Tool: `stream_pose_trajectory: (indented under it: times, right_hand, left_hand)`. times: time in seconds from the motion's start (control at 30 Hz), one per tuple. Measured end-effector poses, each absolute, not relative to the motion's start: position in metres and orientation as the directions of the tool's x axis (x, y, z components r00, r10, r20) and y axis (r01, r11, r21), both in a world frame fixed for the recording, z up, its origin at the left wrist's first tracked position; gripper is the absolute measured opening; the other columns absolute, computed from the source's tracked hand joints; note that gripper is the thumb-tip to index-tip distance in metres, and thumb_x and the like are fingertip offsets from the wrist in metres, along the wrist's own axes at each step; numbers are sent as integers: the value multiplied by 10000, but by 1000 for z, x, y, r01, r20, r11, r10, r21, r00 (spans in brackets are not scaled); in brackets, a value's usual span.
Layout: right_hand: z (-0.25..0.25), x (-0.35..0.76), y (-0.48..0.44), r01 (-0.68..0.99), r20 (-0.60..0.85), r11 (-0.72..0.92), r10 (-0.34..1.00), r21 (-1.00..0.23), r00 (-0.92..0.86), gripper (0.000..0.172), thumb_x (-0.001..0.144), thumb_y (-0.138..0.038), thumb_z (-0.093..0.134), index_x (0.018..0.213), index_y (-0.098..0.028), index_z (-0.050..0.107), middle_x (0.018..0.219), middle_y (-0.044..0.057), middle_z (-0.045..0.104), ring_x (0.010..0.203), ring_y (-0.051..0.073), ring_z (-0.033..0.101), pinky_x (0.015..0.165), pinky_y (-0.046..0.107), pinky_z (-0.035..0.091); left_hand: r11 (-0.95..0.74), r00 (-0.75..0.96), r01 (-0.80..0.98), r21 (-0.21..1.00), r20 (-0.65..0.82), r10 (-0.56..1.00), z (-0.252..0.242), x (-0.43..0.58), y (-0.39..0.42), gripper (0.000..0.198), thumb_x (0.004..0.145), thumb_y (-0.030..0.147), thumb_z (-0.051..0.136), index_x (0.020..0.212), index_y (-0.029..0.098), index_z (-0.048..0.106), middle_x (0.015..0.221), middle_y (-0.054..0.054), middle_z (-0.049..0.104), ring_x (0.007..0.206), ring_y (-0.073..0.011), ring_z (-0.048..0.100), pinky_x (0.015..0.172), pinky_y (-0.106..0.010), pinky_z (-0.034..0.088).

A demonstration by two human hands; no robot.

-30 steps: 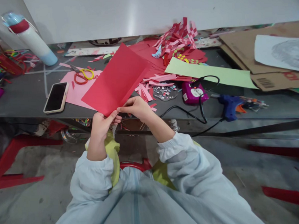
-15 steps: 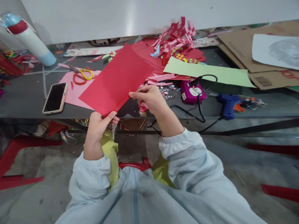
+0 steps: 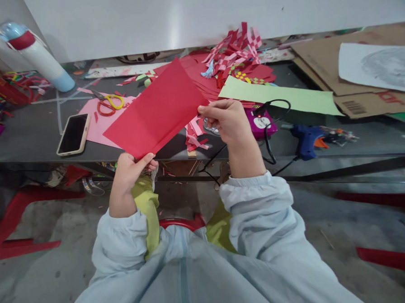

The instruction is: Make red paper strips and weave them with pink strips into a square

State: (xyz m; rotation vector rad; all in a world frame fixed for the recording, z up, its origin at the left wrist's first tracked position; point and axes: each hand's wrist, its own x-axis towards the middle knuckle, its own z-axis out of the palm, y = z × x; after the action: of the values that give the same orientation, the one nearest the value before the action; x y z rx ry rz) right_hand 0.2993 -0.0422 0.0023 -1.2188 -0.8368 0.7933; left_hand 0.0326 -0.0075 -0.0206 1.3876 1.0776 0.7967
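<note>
I hold a folded red paper sheet [image 3: 156, 109] in the air above the near edge of the dark table [image 3: 32, 133]. My left hand [image 3: 130, 169] pinches its lower corner with thumb on top. My right hand [image 3: 226, 118] pinches the right end of its long lower edge, fingers closed on the paper. The sheet tilts up to the right and hides part of the table behind it.
On the table lie a phone [image 3: 73, 134], yellow and red scissors [image 3: 110, 102] on pink paper, a white bottle [image 3: 37, 54], woven red-pink paper strips [image 3: 241, 50], a light green sheet [image 3: 281, 97], a purple device with a cable [image 3: 262, 123], a blue glue gun [image 3: 308, 137] and cardboard [image 3: 354, 75].
My right hand slid along the paper's lower edge from beside my left hand out to the right end. The left hand kept its corner grip.
</note>
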Motion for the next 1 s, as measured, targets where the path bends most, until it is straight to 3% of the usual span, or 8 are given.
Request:
stream_pose_trajectory:
  times: [0.33, 0.53, 0.77, 0.87, 1.0]
  right_hand:
    - [6, 311, -47, -63, 138, 199, 841, -978, 523, 169, 616, -266, 831, 581, -193, 683, 523, -26, 576, 424, 47, 413, 401, 217, 338]
    - [7, 315, -50, -40, 109, 144, 874, -989, 474, 141, 620, -218, 817, 591, -179, 685, 529, -16, 581, 417, 48, 427, 410, 226, 311]
    - [10, 316, -55, 103, 103, 79, 962, -992, 252, 238, 653, -285, 821, 544, -182, 636, 467, -28, 516, 423, 65, 429, 448, 242, 300]
    - [11, 317, -57, 185, 53, 29, 991, -982, 125, 264, 678, -301, 801, 536, -183, 613, 477, -24, 524, 462, 71, 440, 487, 247, 326]
    - [12, 317, -60, 183, -40, -51, 997, -982, 65, 262, 653, -331, 805, 579, -177, 605, 517, -31, 541, 486, 70, 443, 502, 243, 337]
  left_hand:
    - [52, 333, 144, 988, -98, 938, -22, 34, -7, 351, 648, 439, 834, 696, 108, 729, 585, -92, 714, 490, -160, 662, 519, -254, 565]
    - [-30, 85, -57, 998, 34, 996, -21, 38, -2, 369, 601, 412, 866, 574, 145, 612, 579, -43, 714, 463, -119, 649, 482, -197, 541]
    - [-213, -227, -187, 959, 169, 959, -19, 38, 4, 341, 624, 422, 841, 722, 163, 642, 599, 19, 719, 478, -80, 648, 500, -155, 532]
    - [-215, -241, -189, 958, 167, 956, -21, 36, 6, 357, 604, 436, 844, 689, 157, 638, 566, 13, 705, 449, -82, 634, 461, -151, 511]
    - [-145, -135, -151, 978, 124, 983, -23, 35, 5, 341, 589, 422, 846, 639, 148, 649, 540, -4, 693, 426, -90, 621, 428, -156, 494]
